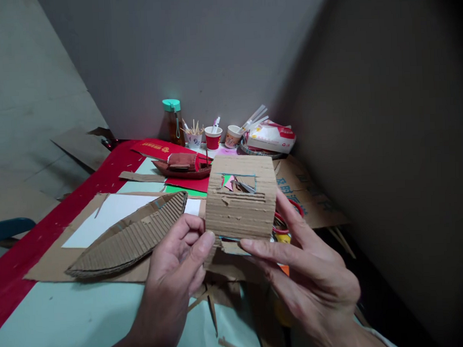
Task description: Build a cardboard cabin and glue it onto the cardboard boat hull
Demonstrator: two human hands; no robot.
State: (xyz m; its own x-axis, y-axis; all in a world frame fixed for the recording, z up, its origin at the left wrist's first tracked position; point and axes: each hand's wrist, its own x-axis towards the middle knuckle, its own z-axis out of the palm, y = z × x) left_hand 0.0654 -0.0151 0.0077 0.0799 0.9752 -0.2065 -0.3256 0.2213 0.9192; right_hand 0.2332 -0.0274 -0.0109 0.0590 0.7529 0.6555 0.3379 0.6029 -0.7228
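The curved brown corrugated cardboard piece with a small rectangular window cut in it [240,203] is held upright above the bench's near edge. The left hand [177,266] pinches its lower left corner, thumb in front, grip closed on it. The right hand [314,277] supports its right side with fingers extended, touching it. A boat-shaped corrugated cardboard hull [131,237] lies to the left on the bench [69,316].
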